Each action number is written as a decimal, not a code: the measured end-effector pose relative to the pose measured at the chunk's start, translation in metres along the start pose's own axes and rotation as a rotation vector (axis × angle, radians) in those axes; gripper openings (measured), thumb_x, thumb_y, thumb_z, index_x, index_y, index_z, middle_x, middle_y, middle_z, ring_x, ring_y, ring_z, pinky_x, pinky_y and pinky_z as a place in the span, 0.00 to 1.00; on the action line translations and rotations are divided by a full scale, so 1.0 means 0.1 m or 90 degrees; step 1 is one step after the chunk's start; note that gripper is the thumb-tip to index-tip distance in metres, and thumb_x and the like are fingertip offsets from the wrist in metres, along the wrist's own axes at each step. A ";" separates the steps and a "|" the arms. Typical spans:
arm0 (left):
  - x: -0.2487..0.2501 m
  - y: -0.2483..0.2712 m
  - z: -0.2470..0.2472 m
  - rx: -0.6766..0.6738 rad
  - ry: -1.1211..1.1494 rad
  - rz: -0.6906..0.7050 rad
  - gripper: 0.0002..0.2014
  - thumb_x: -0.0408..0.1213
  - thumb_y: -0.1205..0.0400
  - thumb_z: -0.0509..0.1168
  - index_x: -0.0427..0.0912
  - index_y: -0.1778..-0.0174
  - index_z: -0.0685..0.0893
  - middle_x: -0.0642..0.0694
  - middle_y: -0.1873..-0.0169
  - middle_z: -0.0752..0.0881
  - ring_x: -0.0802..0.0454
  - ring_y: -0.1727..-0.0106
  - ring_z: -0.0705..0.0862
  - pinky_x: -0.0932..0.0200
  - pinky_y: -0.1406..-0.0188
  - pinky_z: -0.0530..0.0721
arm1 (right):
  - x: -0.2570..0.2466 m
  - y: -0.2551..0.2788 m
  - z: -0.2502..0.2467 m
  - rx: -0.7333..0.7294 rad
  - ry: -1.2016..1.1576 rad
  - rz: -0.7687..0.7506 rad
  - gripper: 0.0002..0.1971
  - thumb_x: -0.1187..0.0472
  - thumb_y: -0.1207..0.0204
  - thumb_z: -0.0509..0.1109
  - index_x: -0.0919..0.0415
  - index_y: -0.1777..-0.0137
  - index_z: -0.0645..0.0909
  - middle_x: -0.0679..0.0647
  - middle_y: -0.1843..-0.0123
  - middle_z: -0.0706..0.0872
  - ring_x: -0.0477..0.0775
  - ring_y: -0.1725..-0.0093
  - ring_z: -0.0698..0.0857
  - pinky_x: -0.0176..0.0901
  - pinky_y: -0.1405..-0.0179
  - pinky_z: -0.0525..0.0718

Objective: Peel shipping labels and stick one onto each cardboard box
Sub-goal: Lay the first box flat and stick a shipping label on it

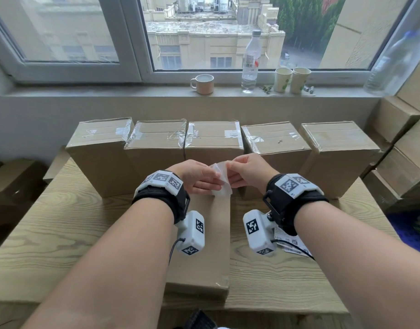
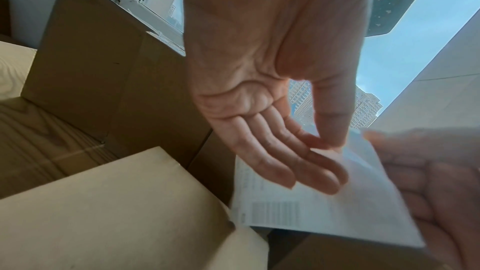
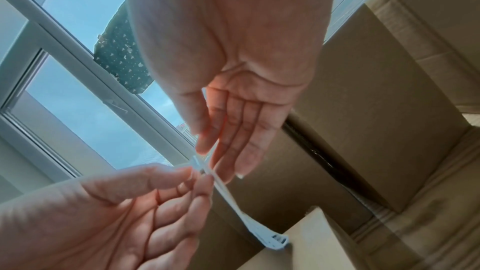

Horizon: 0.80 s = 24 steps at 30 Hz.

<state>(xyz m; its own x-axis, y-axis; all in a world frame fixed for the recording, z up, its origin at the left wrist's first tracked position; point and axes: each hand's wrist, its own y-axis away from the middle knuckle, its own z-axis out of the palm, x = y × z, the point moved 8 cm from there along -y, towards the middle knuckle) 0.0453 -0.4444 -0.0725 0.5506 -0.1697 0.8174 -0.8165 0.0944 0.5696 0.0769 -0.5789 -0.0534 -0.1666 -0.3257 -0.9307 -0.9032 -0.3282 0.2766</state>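
Note:
Several sealed cardboard boxes (image 1: 212, 138) stand in a row across the wooden table (image 1: 50, 233). A flat cardboard box (image 1: 204, 257) lies in front of them, under my wrists. Above its far end I hold a white shipping label (image 1: 219, 180) between both hands. My left hand (image 1: 216, 184) pinches its left side with thumb and fingers (image 2: 330, 143). My right hand (image 1: 230, 169) pinches its upper right corner (image 3: 205, 151). The printed label (image 2: 324, 202) hangs down, seen edge-on in the right wrist view (image 3: 233, 198). More printed labels (image 1: 292, 243) lie under my right wrist.
On the windowsill behind the boxes stand a mug (image 1: 203, 83), a clear bottle (image 1: 250, 60) and two paper cups (image 1: 283, 79). More cardboard boxes (image 1: 406, 150) are stacked at the right. A low box (image 1: 14, 181) sits left of the table.

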 end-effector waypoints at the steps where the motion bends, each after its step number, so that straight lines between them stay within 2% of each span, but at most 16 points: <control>1: 0.01 0.00 -0.01 0.001 0.010 0.006 0.03 0.31 0.19 0.70 0.37 0.51 0.86 0.41 0.58 0.93 0.51 0.58 0.92 0.57 0.56 0.91 | 0.00 0.01 0.00 -0.004 -0.007 0.000 0.14 0.58 0.16 0.66 0.67 0.57 0.85 0.61 0.62 0.89 0.54 0.64 0.89 0.41 0.63 0.91; 3: 0.04 0.00 -0.01 -0.003 0.020 0.021 0.03 0.30 0.19 0.69 0.37 0.51 0.86 0.41 0.59 0.93 0.52 0.59 0.92 0.56 0.53 0.90 | 0.01 0.03 0.02 -0.019 0.011 -0.004 0.14 0.54 0.20 0.70 0.67 0.52 0.86 0.61 0.59 0.90 0.53 0.62 0.90 0.37 0.65 0.89; 6: 0.07 0.00 0.00 -0.005 0.013 0.029 0.02 0.29 0.19 0.70 0.39 0.55 0.86 0.44 0.64 0.92 0.54 0.63 0.92 0.58 0.57 0.89 | 0.04 0.04 0.03 -0.028 0.045 -0.005 0.05 0.60 0.24 0.76 0.62 0.58 0.85 0.63 0.57 0.89 0.55 0.59 0.89 0.39 0.62 0.90; 9: 0.08 0.00 -0.02 0.036 0.011 0.032 0.05 0.27 0.20 0.70 0.41 0.56 0.84 0.45 0.67 0.91 0.53 0.65 0.91 0.56 0.59 0.89 | 0.07 0.02 -0.01 -0.008 0.028 0.018 0.03 0.65 0.22 0.74 0.64 0.56 0.84 0.63 0.57 0.88 0.56 0.60 0.89 0.43 0.60 0.91; 11: 0.08 -0.01 -0.08 0.085 0.032 0.042 0.08 0.24 0.20 0.70 0.41 0.53 0.80 0.42 0.64 0.89 0.50 0.64 0.90 0.54 0.60 0.88 | 0.06 0.02 -0.06 0.016 0.021 0.023 0.03 0.66 0.22 0.73 0.66 0.53 0.84 0.63 0.58 0.87 0.54 0.62 0.88 0.41 0.64 0.91; 13: 0.09 -0.01 -0.14 0.128 0.052 0.060 0.09 0.22 0.19 0.66 0.40 0.53 0.77 0.40 0.62 0.87 0.48 0.64 0.88 0.54 0.62 0.88 | 0.05 0.03 -0.10 0.036 0.033 0.023 0.02 0.65 0.22 0.73 0.64 0.54 0.84 0.61 0.58 0.87 0.52 0.63 0.88 0.41 0.63 0.90; 16: 0.11 0.00 -0.19 0.154 0.034 0.080 0.12 0.19 0.17 0.59 0.40 0.60 0.81 0.40 0.61 0.86 0.49 0.64 0.87 0.57 0.69 0.86 | 0.04 0.04 -0.13 0.054 0.056 0.021 0.04 0.62 0.22 0.73 0.61 0.57 0.84 0.58 0.60 0.88 0.50 0.64 0.88 0.40 0.64 0.90; 18: 0.11 0.01 -0.18 0.157 0.040 0.081 0.10 0.21 0.18 0.62 0.37 0.58 0.86 0.39 0.58 0.88 0.49 0.62 0.88 0.60 0.69 0.87 | 0.04 0.04 -0.13 0.056 0.064 0.018 0.05 0.62 0.22 0.73 0.60 0.59 0.84 0.58 0.60 0.88 0.50 0.64 0.88 0.38 0.65 0.89; 20: 0.11 0.04 -0.17 0.156 0.044 0.084 0.05 0.25 0.21 0.69 0.35 0.52 0.88 0.39 0.55 0.89 0.50 0.59 0.88 0.61 0.66 0.87 | 0.03 0.04 -0.11 0.052 0.065 0.017 0.05 0.61 0.22 0.73 0.60 0.58 0.84 0.58 0.59 0.89 0.51 0.62 0.89 0.39 0.63 0.89; 22: 0.09 0.04 -0.21 0.170 0.013 0.085 0.06 0.26 0.25 0.74 0.38 0.56 0.88 0.41 0.54 0.89 0.49 0.54 0.88 0.61 0.63 0.86 | 0.04 0.04 -0.09 0.054 0.071 0.016 0.04 0.61 0.22 0.74 0.61 0.56 0.85 0.58 0.58 0.89 0.52 0.61 0.89 0.40 0.62 0.89; 24: 0.04 0.01 -0.28 0.197 -0.025 0.080 0.09 0.22 0.27 0.75 0.41 0.61 0.87 0.41 0.54 0.88 0.46 0.49 0.87 0.58 0.58 0.86 | 0.03 0.03 -0.09 0.070 0.074 0.017 0.04 0.62 0.23 0.74 0.62 0.55 0.85 0.59 0.58 0.89 0.54 0.59 0.89 0.43 0.59 0.90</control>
<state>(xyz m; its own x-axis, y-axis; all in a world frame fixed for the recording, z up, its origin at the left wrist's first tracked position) 0.0512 -0.4180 -0.0657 0.4397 -0.2144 0.8722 -0.8951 -0.1842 0.4059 0.0771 -0.5885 -0.0531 -0.1505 -0.4362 -0.8872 -0.9379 -0.2208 0.2677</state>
